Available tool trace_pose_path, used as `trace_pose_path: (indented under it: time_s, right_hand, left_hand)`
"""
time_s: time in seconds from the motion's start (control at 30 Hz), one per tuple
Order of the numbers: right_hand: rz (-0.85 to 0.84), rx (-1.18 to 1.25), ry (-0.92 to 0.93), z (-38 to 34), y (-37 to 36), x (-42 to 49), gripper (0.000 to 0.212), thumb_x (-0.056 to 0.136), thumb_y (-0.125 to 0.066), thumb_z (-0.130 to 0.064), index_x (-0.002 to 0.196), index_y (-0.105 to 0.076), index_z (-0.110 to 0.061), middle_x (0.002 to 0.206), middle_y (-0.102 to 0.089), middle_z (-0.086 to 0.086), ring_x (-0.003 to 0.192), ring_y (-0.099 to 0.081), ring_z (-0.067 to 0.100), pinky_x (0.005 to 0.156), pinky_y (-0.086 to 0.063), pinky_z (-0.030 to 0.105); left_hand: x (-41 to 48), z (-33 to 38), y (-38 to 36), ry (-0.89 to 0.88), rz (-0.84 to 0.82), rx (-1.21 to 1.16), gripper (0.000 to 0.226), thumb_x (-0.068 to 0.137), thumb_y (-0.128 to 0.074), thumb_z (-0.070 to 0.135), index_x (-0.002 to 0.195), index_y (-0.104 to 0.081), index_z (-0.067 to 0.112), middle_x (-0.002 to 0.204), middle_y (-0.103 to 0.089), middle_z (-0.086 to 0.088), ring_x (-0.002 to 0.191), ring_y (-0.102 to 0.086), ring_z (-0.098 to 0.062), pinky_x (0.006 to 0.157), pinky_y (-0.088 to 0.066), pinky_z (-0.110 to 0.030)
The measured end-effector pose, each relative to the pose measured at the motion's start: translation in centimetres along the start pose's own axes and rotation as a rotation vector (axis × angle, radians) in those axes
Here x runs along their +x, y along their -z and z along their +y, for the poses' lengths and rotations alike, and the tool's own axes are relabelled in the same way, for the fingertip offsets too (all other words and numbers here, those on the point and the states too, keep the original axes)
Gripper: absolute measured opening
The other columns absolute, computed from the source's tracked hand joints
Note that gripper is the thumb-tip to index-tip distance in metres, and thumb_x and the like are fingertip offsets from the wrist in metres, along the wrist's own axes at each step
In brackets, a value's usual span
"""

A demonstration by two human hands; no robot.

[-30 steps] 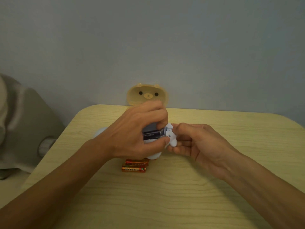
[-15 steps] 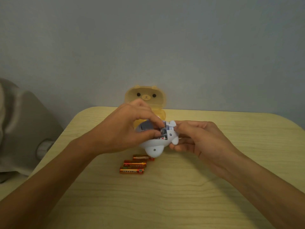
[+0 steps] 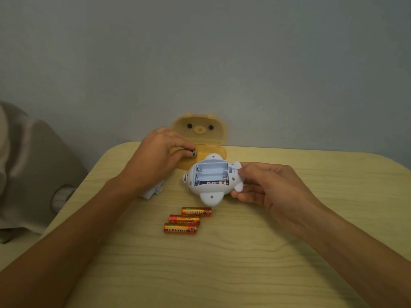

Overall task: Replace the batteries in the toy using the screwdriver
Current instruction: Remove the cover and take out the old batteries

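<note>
White toy (image 3: 212,181) at table (image 3: 244,252) centre, underside up, compartment open, one dark battery (image 3: 211,182) in nearest slot. Right hand (image 3: 266,185) pinching toy's right end. Left hand (image 3: 159,156) pinching another battery (image 3: 194,152) over yellow bear case (image 3: 200,138), far left. Three orange batteries (image 3: 184,220) lying near. Pale cover (image 3: 152,191) beside left wrist.

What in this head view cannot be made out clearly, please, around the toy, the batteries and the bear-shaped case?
- Dark battery in the left hand: only its tip shows; fingers cover the rest.
- Inside of the bear case's tray: blocked by the left hand and the white toy.
- Battery cover: mostly under the left forearm.
- Screwdriver: not in view.
- Orange batteries: label print is too small to read.
</note>
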State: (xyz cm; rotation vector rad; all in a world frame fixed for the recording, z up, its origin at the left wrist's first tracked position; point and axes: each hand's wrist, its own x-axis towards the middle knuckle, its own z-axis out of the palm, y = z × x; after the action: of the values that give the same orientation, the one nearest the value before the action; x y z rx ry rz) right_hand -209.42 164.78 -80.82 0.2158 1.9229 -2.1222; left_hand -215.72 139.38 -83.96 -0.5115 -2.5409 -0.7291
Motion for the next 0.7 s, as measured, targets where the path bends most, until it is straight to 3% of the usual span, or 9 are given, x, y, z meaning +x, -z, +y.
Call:
trace_pose_path:
  time_s: [0.3, 0.43, 0.57, 0.7]
  right_hand:
    - [-0.027, 0.000, -0.003, 0.2, -0.1, -0.1, 0.016, 0.093, -0.067, -0.006, 0.099, -0.082, -0.001, 0.083, -0.080, 0.020, 0.067, -0.075, 0.022, 0.056, -0.060, 0.022]
    - [-0.027, 0.004, 0.000, 0.2, 0.1, -0.1, 0.015, 0.093, -0.069, -0.007, 0.096, -0.082, -0.001, 0.084, -0.080, 0.020, 0.066, -0.075, 0.022, 0.056, -0.059, 0.022]
    - [-0.052, -0.007, 0.019, 0.2, 0.5, -0.2, 0.017, 0.093, -0.069, -0.009, 0.096, -0.084, -0.002, 0.085, -0.081, 0.018, 0.066, -0.074, 0.021, 0.057, -0.060, 0.022]
    - [-0.078, -0.022, 0.024, 0.0, 0.8, -0.2, 0.019, 0.094, -0.066, -0.007, 0.097, -0.083, 0.000, 0.080, -0.079, 0.015, 0.063, -0.072, 0.019, 0.055, -0.058, 0.021]
  left_hand:
    - [-0.1, 0.1, 0.5, 0.003, 0.018, -0.019, 0.014, 0.086, -0.083, 0.023, 0.100, -0.085, 0.027, 0.094, -0.080, 0.012, 0.098, -0.065, -0.019, 0.089, -0.054, -0.045]
    - [-0.6, 2.9, 2.1, -0.093, -0.009, -0.206, 0.011, 0.088, -0.081, 0.024, 0.098, -0.082, 0.029, 0.095, -0.077, 0.013, 0.097, -0.064, -0.010, 0.083, -0.045, -0.015]
    - [-1.7, 6.3, 2.4, -0.256, -0.183, -0.208, 0.014, 0.087, -0.075, 0.038, 0.096, -0.081, 0.030, 0.098, -0.073, 0.014, 0.101, -0.063, -0.016, 0.082, -0.053, -0.034]
    - [-2.1, 6.9, 2.1, -0.323, -0.244, -0.104, 0.028, 0.082, -0.070, 0.054, 0.096, -0.080, 0.031, 0.100, -0.070, 0.014, 0.102, -0.057, -0.012, 0.080, -0.048, -0.028]
